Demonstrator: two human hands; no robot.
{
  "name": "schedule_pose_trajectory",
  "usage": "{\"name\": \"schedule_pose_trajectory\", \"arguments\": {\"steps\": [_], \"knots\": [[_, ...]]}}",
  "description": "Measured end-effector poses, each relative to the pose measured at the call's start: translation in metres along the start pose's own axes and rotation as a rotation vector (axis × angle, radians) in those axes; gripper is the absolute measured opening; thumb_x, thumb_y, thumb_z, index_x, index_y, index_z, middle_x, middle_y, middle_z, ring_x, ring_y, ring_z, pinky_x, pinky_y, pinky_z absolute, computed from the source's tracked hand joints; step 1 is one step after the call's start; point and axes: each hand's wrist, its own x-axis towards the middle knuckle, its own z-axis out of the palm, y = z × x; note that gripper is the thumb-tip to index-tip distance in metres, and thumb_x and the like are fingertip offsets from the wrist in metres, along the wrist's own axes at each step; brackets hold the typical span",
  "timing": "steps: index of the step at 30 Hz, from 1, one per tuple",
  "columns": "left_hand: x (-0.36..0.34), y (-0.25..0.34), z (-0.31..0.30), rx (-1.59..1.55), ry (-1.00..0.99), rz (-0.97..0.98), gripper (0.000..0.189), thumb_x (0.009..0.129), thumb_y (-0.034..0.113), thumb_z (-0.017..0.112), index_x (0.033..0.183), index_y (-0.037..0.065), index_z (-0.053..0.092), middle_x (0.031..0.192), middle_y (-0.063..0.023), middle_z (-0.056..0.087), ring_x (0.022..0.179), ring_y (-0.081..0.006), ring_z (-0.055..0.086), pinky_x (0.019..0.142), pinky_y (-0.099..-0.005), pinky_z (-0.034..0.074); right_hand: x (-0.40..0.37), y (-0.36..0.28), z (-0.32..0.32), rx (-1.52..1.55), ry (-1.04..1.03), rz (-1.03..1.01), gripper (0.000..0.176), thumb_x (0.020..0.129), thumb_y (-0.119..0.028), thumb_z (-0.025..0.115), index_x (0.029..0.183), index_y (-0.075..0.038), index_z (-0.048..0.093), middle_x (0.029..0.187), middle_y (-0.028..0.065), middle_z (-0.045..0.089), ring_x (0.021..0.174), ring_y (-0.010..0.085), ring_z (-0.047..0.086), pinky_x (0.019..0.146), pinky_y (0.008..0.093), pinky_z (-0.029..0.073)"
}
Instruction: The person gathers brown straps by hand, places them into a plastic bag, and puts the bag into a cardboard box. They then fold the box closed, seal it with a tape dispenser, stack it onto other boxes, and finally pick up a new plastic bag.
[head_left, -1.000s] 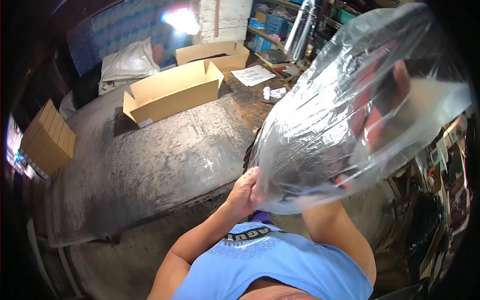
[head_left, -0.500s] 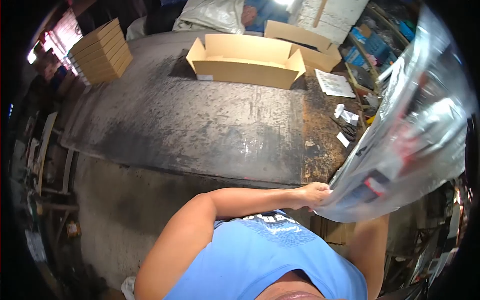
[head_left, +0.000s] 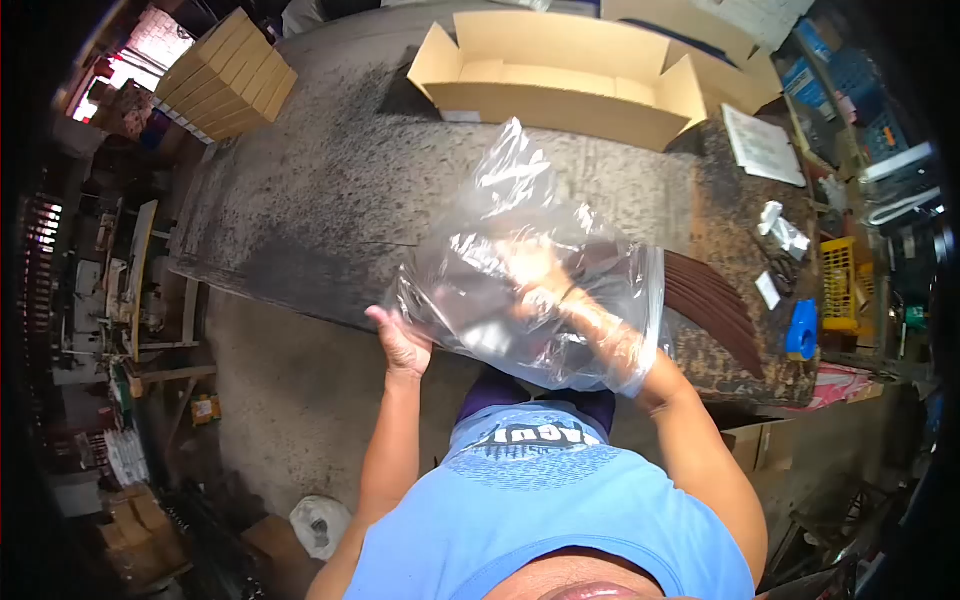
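A large clear plastic bag (head_left: 490, 230) is spread above the front of the table. My right hand (head_left: 535, 270) is inside it, with the bag's mouth around my forearm; plastic and motion blur hide how the fingers sit. My left hand (head_left: 403, 345) is at the bag's left side, thumb stretched out and palm turned toward the plastic, its fingertips partly behind the bag. Dark brown ridged strips (head_left: 710, 305) lie on the table at the right, partly covered by the bag.
An open cardboard box (head_left: 560, 115) stands at the back of the table (head_left: 300, 200). Stacked cartons (head_left: 225, 80) are at the back left. Printed sheets (head_left: 762, 145), a blue roll (head_left: 802, 330) and a yellow crate (head_left: 838, 285) are on the right.
The bag has swung from the right to the middle, over the table's front. My right hand is now inside it, and my left hand has shifted left. The brown strips now show.
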Motion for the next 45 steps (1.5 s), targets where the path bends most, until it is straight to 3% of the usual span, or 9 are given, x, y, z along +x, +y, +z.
{"name": "schedule_pose_trajectory", "arguments": {"steps": [6,14,18,21,27,29,33,35,45], "knots": [[0.038,-0.015,-0.071,0.564,0.799,-0.100,0.054,0.095,0.042,0.041,0.129,-0.001,0.042,0.119,-0.0132,0.054,0.108,-0.0244,0.054,0.090,-0.0396,0.044,0.026,-0.014,0.024,-0.032,-0.106,0.078,0.084,0.061,-0.038,0.065,0.131,0.002,0.038,0.126,0.0215,0.045,0.119,0.0366,0.041,0.101,0.0544,0.023],[0.017,-0.017,-0.096,0.838,0.796,-0.236,0.043,0.097,0.037,0.035,0.100,-0.001,0.055,0.065,-0.0080,0.060,0.051,-0.0163,0.057,0.048,-0.0273,0.047,0.079,0.040,0.012,-0.117,-0.048,0.434,0.097,0.059,-0.040,0.071,0.134,0.006,0.029,0.128,0.0219,0.042,0.118,0.0390,0.040,0.099,0.0573,0.026],[0.014,-0.003,-0.100,1.227,0.847,-0.085,0.040,0.093,0.034,0.048,0.111,-0.002,0.050,0.093,-0.0140,0.057,0.078,-0.0196,0.057,0.067,-0.0314,0.048,0.090,0.052,0.004,-0.025,0.101,0.435,0.079,0.058,-0.025,0.071,0.123,0.006,0.040,0.110,0.0244,0.054,0.102,0.0402,0.053,0.089,0.0510,0.041],[0.041,0.016,-0.047,1.411,0.643,0.421,0.053,0.088,0.029,0.059,0.126,-0.003,0.042,0.120,-0.0182,0.045,0.109,-0.0254,0.046,0.091,-0.0383,0.038,0.086,0.050,0.002,0.055,0.081,0.488,0.067,0.058,-0.019,0.071,0.116,0.004,0.044,0.106,0.0248,0.056,0.098,0.0398,0.056,0.090,0.0508,0.041],[0.111,-0.079,0.197,1.692,-0.869,0.219,0.097,0.066,0.043,0.074,0.139,0.001,0.025,0.144,-0.0261,0.022,0.132,-0.0435,0.022,0.105,-0.0536,0.022,0.067,0.049,0.029,-0.380,0.198,0.502,0.061,0.082,-0.027,0.056,0.133,0.000,0.035,0.120,0.0164,0.052,0.116,0.0333,0.047,0.101,0.0542,0.028],[0.120,-0.139,0.230,2.002,-1.004,0.074,0.099,0.064,0.039,0.074,0.142,0.006,0.022,0.143,-0.0251,0.022,0.130,-0.0478,0.023,0.102,-0.0603,0.024,0.053,0.066,0.032,-0.343,0.221,0.549,0.061,0.082,-0.027,0.056,0.133,0.000,0.035,0.120,0.0165,0.052,0.116,0.0332,0.047,0.101,0.0542,0.028],[0.178,-0.230,0.216,2.389,-1.109,0.639,0.062,0.079,0.010,0.052,0.138,0.007,0.033,0.127,-0.0193,0.049,0.114,-0.0430,0.048,0.090,-0.0559,0.041,0.025,0.097,0.019,-0.262,0.263,0.631,0.061,0.082,-0.028,0.056,0.133,0.000,0.035,0.120,0.0168,0.052,0.116,0.0332,0.047,0.101,0.0543,0.028],[0.207,-0.249,0.226,2.379,-1.085,0.274,0.039,0.079,0.011,0.051,0.117,0.005,0.049,0.106,-0.0181,0.062,0.094,-0.0367,0.061,0.076,-0.0476,0.051,0.015,0.107,0.030,-0.219,0.260,0.672,0.061,0.082,-0.028,0.056,0.133,0.000,0.035,0.120,0.0169,0.052,0.116,0.0332,0.047,0.101,0.0543,0.028],[0.228,-0.305,0.264,2.027,-1.498,0.023,0.015,0.083,0.017,0.055,0.089,0.004,0.055,0.087,-0.0197,0.064,0.083,-0.0375,0.062,0.071,-0.0440,0.049,-0.023,0.146,0.048,-0.175,0.214,0.800,0.062,0.082,-0.029,0.055,0.133,0.000,0.036,0.120,0.0176,0.052,0.116,0.0331,0.047,0.101,0.0545,0.028]]}}
